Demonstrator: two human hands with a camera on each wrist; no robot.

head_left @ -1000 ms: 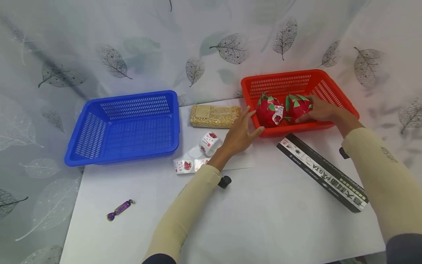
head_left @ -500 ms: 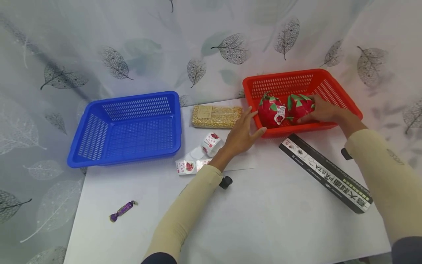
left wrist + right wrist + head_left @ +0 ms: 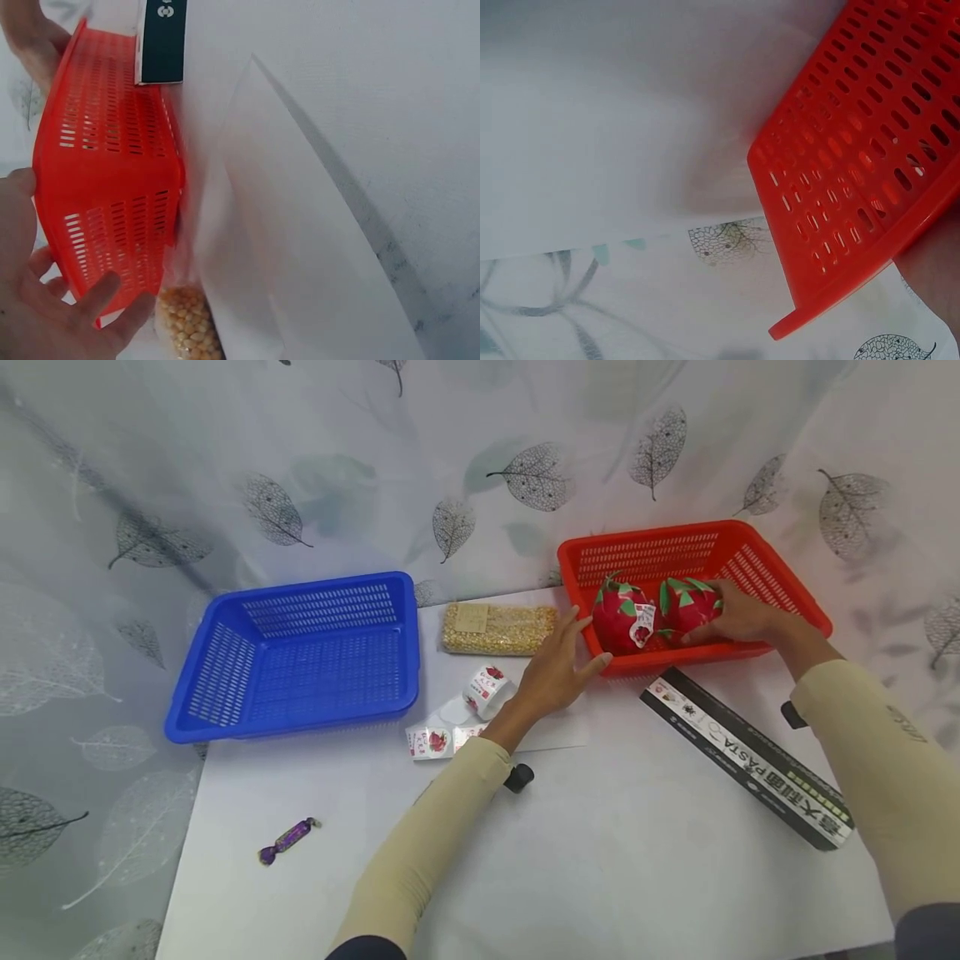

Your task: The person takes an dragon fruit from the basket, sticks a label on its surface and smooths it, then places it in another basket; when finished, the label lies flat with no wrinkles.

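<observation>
The red plastic basket (image 3: 648, 558) stands at the back right, holding two red dragon fruits with green leaf tips. The left dragon fruit (image 3: 617, 622) bears a white label. My right hand (image 3: 738, 612) reaches over the basket's right part and holds the right dragon fruit (image 3: 691, 606), its thumb on the near side; its farther fingers are hidden. At the basket's left end, my left hand (image 3: 553, 675) has its fingers spread and fairly straight against the outside. In the left wrist view, that hand (image 3: 52, 315) has its thumb at the basket's rim (image 3: 46, 142).
A blue basket (image 3: 322, 672) stands at the left. Between the baskets lie a bag of corn kernels (image 3: 517, 631) and a roll of labels (image 3: 486, 689) with its strip unrolled. A long pasta box (image 3: 750, 758) lies at the right, a purple-wrapped candy (image 3: 291, 837) at the front left.
The head view has shifted slightly, so everything appears a little farther right and lower. Both hands keep their places at the red basket and the right dragon fruit.
</observation>
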